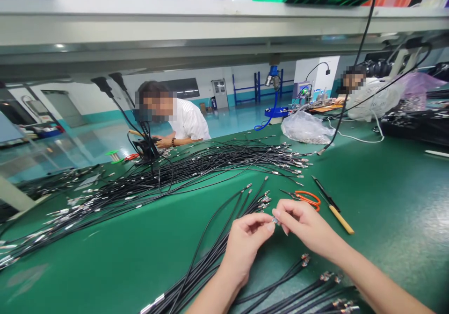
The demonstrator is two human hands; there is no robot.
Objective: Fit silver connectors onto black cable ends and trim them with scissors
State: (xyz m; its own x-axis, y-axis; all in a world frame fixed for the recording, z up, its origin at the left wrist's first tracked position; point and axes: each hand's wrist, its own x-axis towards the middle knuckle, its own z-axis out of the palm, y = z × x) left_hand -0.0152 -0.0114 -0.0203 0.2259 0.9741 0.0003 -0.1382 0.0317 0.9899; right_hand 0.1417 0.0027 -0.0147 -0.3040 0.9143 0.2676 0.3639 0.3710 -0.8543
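Note:
My left hand [247, 239] and my right hand [301, 223] meet above the green table, thumbs and fingertips pinched together. Between them shows a small metal connector [275, 220], mostly covered by the fingers, so I cannot tell whether a cable runs from it. Behind and under my left hand lies a bundle of black cables [210, 253] with metal ends. A second group of black cables [298, 293] with metal connectors lies in front, below my right hand. Just beyond my right hand are scissors with orange handles [308, 199].
A wooden-handled tool [341, 218] and a black pen-like tool [326, 193] lie right of the scissors. Across the green table [396, 202] stretches a long cable pile [196, 164]. A clear plastic bag [307, 128] sits behind. Two people work opposite; a shelf [210, 24] hangs overhead.

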